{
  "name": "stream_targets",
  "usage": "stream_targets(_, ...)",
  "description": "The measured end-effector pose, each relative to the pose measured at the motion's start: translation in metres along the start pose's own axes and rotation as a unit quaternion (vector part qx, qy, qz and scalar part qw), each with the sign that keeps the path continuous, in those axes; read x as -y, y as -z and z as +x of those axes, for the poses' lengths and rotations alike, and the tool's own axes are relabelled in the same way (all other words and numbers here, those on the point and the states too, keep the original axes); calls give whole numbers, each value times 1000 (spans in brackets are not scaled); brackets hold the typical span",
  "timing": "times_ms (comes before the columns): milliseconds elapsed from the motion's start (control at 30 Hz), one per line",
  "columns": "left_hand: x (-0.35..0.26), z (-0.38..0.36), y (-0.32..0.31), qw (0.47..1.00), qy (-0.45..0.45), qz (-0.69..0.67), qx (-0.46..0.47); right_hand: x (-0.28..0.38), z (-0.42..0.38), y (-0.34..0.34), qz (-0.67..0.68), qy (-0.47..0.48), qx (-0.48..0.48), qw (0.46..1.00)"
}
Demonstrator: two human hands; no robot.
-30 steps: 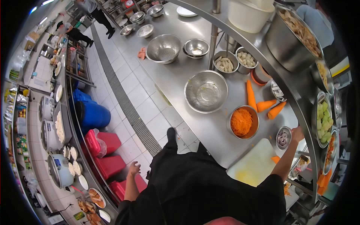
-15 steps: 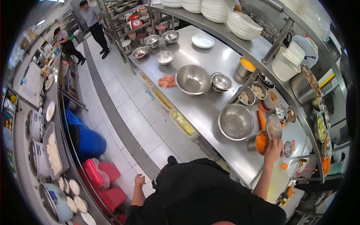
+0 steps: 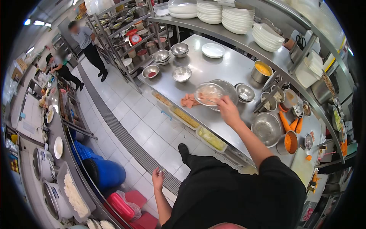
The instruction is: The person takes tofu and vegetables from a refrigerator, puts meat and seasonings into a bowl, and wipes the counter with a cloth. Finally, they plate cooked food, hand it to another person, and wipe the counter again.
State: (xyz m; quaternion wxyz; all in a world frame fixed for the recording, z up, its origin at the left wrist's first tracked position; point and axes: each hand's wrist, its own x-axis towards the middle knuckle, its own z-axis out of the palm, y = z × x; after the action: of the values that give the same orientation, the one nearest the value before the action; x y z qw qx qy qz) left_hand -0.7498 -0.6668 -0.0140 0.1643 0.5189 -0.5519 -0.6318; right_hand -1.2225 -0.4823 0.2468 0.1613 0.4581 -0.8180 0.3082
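On the steel table [image 3: 228,72], mid-run, the right hand [image 3: 228,108] reaches forward and grips the near rim of a shallow steel bowl [image 3: 207,93], fingers closed on its edge, so the bowl sits tilted above a larger steel colander [image 3: 228,88] rather than flat on the surface. Beside it lies one pink cloth [image 3: 188,100], within reach.

Left hand [image 3: 157,179]: hangs low over the tiled floor [image 3: 133,126], away from the table, fingers loosely curled, holding nothing that can be made out.

Further items, counted:
- Carrots [image 3: 290,124], whole: three, lying together by the shelf post.
- Pot of grated carrot [image 3: 288,143]: one, just beside them.
- Large empty steel bowl [image 3: 267,129]: one, next to the pot.
- White plate [image 3: 212,50]: one, at the table's far end.
- Plate stacks [image 3: 234,17] on the upper shelf: about four, stored clear of the work surface.
- Other people [image 3: 85,42]: two, well apart down the aisle.
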Motion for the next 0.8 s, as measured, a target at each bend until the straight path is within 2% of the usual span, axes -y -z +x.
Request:
stream_targets(67,-4,7,27,1000,11,1,-3,1,48,-63,27,-16,20,999)
stream_targets(233,10,27,116,987,121,-23,-105,-34,157,-210,39,-22,18,999)
stream_targets(267,13,30,131,983,137,-24,-118,-43,173,-238,33,-65,22,997)
stream_targets(433,22,49,165,963,223,-2,-149,-65,218,-297,18,-189,30,981)
stream_targets(500,21,67,162,959,249,24,-133,-58,218,-298,-112,-216,146,959)
stream_targets(533,19,79,160,960,251,34,-119,-53,217,-297,-119,-224,143,957)
stream_targets(600,11,111,159,963,245,57,-93,-40,215,-300,-14,-339,-9,941)
stream_targets(633,7,129,159,966,237,69,-80,-39,216,-311,-21,-348,-15,937)
stream_targets(700,-3,174,162,972,211,87,-48,-45,221,-336,-26,-505,-121,854)
stream_targets(733,-10,200,166,977,191,94,-33,-54,222,-345,-34,-515,-128,847)
stream_targets(767,-20,233,170,982,161,97,-18,-65,224,-353,152,-592,-85,787)
stream_targets(800,-26,267,171,987,129,91,1,-72,226,-358,332,-639,-43,692)
